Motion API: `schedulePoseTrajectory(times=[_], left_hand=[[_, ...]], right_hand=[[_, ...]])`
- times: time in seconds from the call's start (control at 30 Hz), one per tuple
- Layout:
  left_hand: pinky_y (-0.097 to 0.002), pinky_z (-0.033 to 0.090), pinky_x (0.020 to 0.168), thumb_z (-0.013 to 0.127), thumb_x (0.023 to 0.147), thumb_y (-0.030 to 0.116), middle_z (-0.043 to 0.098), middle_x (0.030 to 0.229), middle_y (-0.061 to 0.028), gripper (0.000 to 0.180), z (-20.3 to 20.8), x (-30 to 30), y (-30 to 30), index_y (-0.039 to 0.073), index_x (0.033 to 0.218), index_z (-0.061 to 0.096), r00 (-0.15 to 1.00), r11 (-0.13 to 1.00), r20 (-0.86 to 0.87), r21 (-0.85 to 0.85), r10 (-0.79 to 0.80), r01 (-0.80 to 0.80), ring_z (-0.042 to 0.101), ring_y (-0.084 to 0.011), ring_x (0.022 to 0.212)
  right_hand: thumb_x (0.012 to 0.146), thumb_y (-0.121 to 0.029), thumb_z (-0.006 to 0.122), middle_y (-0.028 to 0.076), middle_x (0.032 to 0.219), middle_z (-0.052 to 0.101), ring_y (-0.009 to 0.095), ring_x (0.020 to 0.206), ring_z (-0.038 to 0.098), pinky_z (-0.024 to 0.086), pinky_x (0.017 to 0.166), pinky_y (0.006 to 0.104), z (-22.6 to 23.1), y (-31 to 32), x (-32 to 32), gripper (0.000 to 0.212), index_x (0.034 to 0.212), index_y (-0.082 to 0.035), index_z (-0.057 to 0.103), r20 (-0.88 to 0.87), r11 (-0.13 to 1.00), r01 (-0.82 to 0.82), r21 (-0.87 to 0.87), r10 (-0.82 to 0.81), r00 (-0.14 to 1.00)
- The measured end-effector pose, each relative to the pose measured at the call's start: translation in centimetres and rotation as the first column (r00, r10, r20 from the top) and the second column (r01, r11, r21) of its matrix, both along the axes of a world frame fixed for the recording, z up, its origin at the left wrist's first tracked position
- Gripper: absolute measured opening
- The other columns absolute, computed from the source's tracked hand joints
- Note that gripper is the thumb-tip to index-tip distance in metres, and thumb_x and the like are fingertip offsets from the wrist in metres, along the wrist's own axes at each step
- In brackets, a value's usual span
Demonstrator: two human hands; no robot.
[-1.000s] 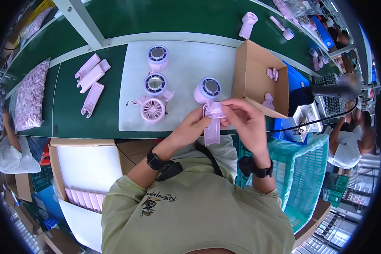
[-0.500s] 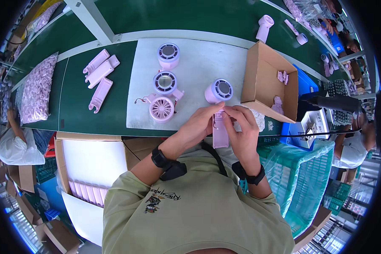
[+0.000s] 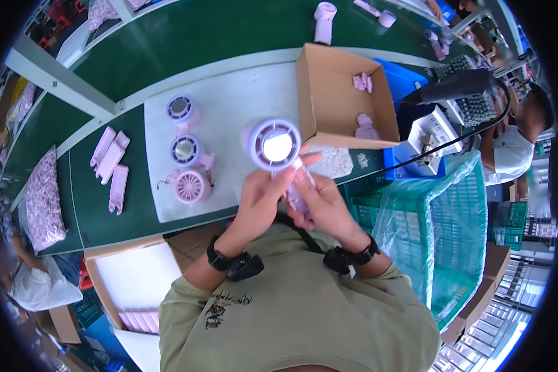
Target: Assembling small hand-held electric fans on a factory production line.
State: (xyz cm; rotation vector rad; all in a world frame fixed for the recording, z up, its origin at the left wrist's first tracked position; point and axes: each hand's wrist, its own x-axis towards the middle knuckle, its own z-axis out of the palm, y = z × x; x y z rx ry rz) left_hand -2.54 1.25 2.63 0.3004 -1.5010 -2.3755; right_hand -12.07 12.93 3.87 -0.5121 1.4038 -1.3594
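Note:
Both my hands are closed on a lilac handheld fan [image 3: 274,144], raised near the front edge of the bench. Its round head, with slots around a shiny centre disc, faces up. My left hand [image 3: 258,197] grips just below the head, thumb against the neck. My right hand [image 3: 321,201] wraps the pink handle, which its fingers partly hide. To the left on a white mat [image 3: 229,99] stand two similar fan heads, one far [image 3: 181,109] and one nearer [image 3: 185,150]. Beside the nearer head lies a round pink grille [image 3: 192,186] with a thin wire.
Several pink handle shells [image 3: 113,155] lie on the green bench at left, by a bag of small pink parts [image 3: 44,204]. An open cardboard box [image 3: 347,140] stands at right. Below it is a plastic-lined green crate [image 3: 452,223]. Other people sit at both sides.
The fan has come up off the bench edge, its head now closer and facing up. My fingers have moved from the neck joint to around the handle. The view has swung right.

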Motion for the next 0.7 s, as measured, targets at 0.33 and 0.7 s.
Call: schedulePoseTrajectory(times=[0.33,0.7], left_hand=[[-0.0435,0.045,0.103,0.047,0.098,0.025,0.057,0.127,-0.0225,0.029,0.1,-1.6,-1.6,0.001,0.108,0.058,0.97,0.729,-0.231,0.677,0.078,0.103,0.058,-0.0312,0.115],[-0.0412,0.052,0.088,0.053,0.094,0.023,0.065,0.109,-0.0176,0.024,0.8,-1.9,-0.4,0.002,0.105,0.058,0.987,0.639,-0.158,0.761,0.016,0.112,0.065,-0.0299,0.095]], right_hand=[[0.093,-0.024,0.063,0.01,0.107,0.062,0.018,0.098,0.056,0.043,0.087,0.0291,4.5,1.4,-6.9,0.032,0.109,0.004,0.058,-0.817,0.675,0.514,-0.53,-0.569,-0.096],[0.081,-0.022,0.077,0.009,0.086,0.068,0.012,0.079,0.061,0.045,0.075,0.0233,5.8,3.5,-21.2,0.033,0.098,0.003,0.063,-0.489,0.394,0.561,-0.728,-0.872,-0.023]])
